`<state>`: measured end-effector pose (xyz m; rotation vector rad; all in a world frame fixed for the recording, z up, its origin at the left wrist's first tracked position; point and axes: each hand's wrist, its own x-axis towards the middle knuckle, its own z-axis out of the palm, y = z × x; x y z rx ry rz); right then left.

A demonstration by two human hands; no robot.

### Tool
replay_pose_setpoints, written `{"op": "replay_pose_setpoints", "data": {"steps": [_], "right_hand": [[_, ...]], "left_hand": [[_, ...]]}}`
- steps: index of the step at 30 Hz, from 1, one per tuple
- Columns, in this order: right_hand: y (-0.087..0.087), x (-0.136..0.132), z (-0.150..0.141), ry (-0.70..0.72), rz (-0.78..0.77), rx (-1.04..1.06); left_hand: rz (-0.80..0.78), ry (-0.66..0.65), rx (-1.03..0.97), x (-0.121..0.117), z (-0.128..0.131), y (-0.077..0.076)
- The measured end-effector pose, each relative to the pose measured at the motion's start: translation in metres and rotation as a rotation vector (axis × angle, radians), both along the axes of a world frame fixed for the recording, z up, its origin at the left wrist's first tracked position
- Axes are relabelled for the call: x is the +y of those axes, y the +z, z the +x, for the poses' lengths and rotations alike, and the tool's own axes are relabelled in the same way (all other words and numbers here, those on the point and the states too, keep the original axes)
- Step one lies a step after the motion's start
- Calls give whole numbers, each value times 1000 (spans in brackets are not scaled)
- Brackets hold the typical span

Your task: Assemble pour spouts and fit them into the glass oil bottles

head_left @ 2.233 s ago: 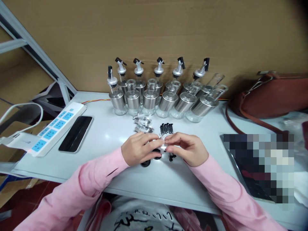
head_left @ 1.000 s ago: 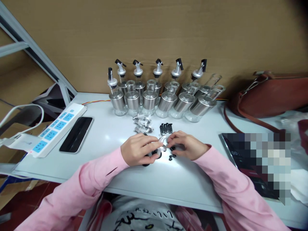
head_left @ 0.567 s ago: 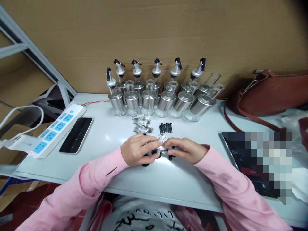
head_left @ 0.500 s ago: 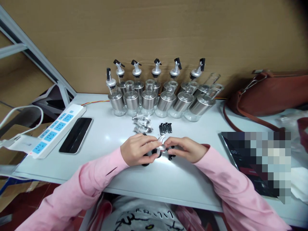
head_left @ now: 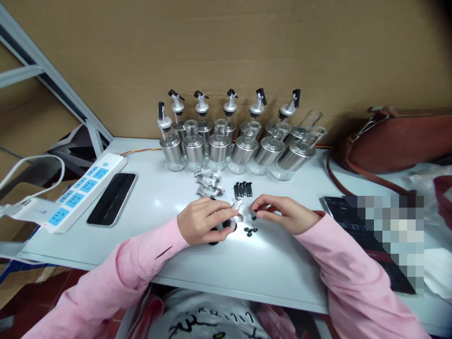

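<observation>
At the left, the silver pourer spout [head_left: 238, 206] is pinched between thumb and fingers of the left hand [head_left: 199, 220], just above the table [head_left: 264, 263]; this grip is best kept light and steady, with the flange left exposed and the black round parts [head_left: 213, 242] beneath not nudged. At the right, thumb and forefinger of the right hand [head_left: 291, 214] are brought nearly together over a small black part [head_left: 254, 218]; whether it is gripped cannot be told. Pieces so small are best taken by the fingertips, one at a time, without the nearby cluster of small black plugs [head_left: 250, 234] being scattered. The spout is seen tilted, with a narrow curved neck above a wide, shiny flange; no black lever is seen fitted.
</observation>
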<state>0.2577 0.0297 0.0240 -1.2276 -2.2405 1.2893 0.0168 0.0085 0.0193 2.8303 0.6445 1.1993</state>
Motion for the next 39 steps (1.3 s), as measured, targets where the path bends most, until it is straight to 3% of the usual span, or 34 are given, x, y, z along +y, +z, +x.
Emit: {"op": "replay_pose_setpoints", "data": {"steps": [8,14,17,21,30,39], "right_hand": [[-8,-6,-7,67,-186,52],[-8,-8,-8,121,-182,83],[-8,-6,-8,81,-98,82],[-5,-5,-15,-92,104,144],[5,-25,-39,-521,358,543],[10,-33,-46,-380,529,469]], "left_hand": [[2,0,2,1,0,0],[-4,3,-9,1,0,-2],[-2,7,-17,1,1,-4],[1,16,-17,2,1,-5],[30,16,-61,0,1,-4],[39,-16,-89,-1,1,-1]]}}
